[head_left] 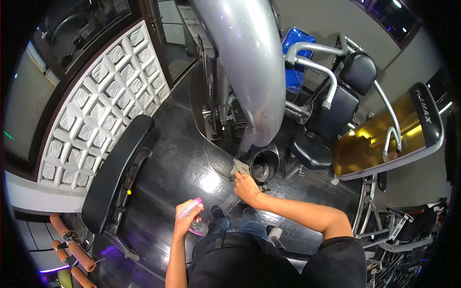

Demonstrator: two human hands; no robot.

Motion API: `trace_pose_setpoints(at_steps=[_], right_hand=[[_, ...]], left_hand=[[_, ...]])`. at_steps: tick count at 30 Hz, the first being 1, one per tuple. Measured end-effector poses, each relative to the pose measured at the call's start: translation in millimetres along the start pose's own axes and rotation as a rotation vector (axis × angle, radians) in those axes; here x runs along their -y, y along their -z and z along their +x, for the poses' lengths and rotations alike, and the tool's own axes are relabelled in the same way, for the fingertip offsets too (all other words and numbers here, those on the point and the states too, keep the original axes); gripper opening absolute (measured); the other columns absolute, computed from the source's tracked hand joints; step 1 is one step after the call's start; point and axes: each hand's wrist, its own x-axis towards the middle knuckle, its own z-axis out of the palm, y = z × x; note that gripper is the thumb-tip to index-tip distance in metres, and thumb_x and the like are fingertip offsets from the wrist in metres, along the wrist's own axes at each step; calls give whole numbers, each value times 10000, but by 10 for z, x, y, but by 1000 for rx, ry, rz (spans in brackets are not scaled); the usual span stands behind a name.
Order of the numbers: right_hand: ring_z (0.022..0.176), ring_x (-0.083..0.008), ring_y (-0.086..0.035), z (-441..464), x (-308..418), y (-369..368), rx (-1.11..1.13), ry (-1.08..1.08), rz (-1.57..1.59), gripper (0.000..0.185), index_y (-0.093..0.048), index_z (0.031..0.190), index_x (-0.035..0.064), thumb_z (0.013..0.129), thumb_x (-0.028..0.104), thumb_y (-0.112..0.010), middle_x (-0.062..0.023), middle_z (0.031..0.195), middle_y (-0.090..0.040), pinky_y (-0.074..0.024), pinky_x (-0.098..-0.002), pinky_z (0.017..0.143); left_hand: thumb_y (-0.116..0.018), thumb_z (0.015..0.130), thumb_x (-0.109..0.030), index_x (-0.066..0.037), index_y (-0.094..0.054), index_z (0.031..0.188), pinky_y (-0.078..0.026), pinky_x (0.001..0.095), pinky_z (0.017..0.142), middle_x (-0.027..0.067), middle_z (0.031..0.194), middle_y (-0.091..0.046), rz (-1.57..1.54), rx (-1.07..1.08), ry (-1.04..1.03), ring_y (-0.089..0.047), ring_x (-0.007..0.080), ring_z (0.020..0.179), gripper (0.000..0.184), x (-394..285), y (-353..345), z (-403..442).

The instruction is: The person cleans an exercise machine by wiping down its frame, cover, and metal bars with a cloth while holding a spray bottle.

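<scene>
My left hand point(184, 217) is closed around a clear spray bottle point(190, 208) with a pink top, held low in front of my body. To the right, my right hand point(247, 189) grips a beige cloth point(239, 167). The cloth lies against the left side of a black, round, open-ended part point(267, 162) at the bottom of a gym machine. Above it rises the machine's large, glossy silver cover point(252, 67). Part of the cloth is hidden by my fingers.
A black padded bench point(117, 175) stands at left, before a white patterned wall panel point(103, 108). At right are a black machine seat point(312, 150) and a gold panel point(384, 144). Orange foam rollers point(81, 256) sit at lower left. The dark floor point(177, 144) is shiny.
</scene>
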Motion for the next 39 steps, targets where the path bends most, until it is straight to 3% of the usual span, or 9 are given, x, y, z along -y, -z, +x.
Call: trace_pose_setpoints(at_steps=[13,16,21,25,27,28,33,35,39], right_hand=[[1076,-243,-573,-914,-159,555,-106,-47,343,268,-749,942,125,679,136,-699,-36,1039,-687,-430,-359,894],[1121,-323,-577,-1062,-36,738,-186,-296,1057,559,-629,1257,148,702,85,-663,-93,1170,-651,-485,-426,960],[1062,-306,-637,-1107,523,429,-482,-586,1280,474,-629,1248,93,806,226,-736,-133,1156,-669,-494,-384,943],[1010,-182,-657,-948,796,26,-341,-713,2193,367,-614,1221,55,926,269,-652,-76,1135,-670,-527,-324,849],[1129,-193,-606,-904,834,27,-442,-1261,2830,407,-564,1272,46,940,271,-628,-56,1184,-653,-468,-408,959],[1158,-200,-586,-854,886,-197,-554,-1186,2965,389,-535,1280,77,958,290,-582,-48,1234,-630,-452,-469,971],[1114,-220,-607,-841,601,-240,-809,-1359,3085,314,-558,1237,93,967,253,-559,-70,1231,-628,-459,-428,987],[1153,-199,-565,-854,565,-396,-781,-1238,3082,356,-539,1276,105,956,251,-593,-23,1234,-616,-316,-448,1065],[1107,-214,-602,-1044,450,-220,-766,-1217,3008,293,-566,1216,45,963,191,-580,-70,1191,-635,-423,-403,1006]], left_hand=[[-692,870,-175,9,-642,777,-432,250,490,57,700,-633,11,41,-1,-540,99,490,212,98,31,3],[-692,872,-176,11,-646,788,-428,251,492,63,721,-640,21,35,8,-540,101,495,211,101,62,36],[-692,872,-174,9,-650,804,-428,253,495,63,738,-645,20,55,18,-538,100,497,199,115,43,119],[-695,873,-175,2,-654,811,-434,252,499,62,743,-646,57,88,30,-532,94,494,192,75,-15,188],[-696,873,-176,1,-655,813,-436,252,501,62,743,-646,66,115,26,-530,93,493,191,52,-61,228],[-696,874,-177,1,-655,814,-439,252,502,62,743,-647,69,127,25,-531,93,494,192,39,-86,236],[-694,863,-227,-4,-635,833,-471,281,526,87,765,-641,100,168,20,-543,121,505,233,73,-162,248],[-691,865,-219,-3,-636,826,-474,281,530,82,767,-640,94,184,36,-539,117,506,226,102,-191,234],[-689,865,-213,-3,-638,821,-475,280,528,75,767,-639,91,191,32,-532,113,507,221,155,-213,210]])
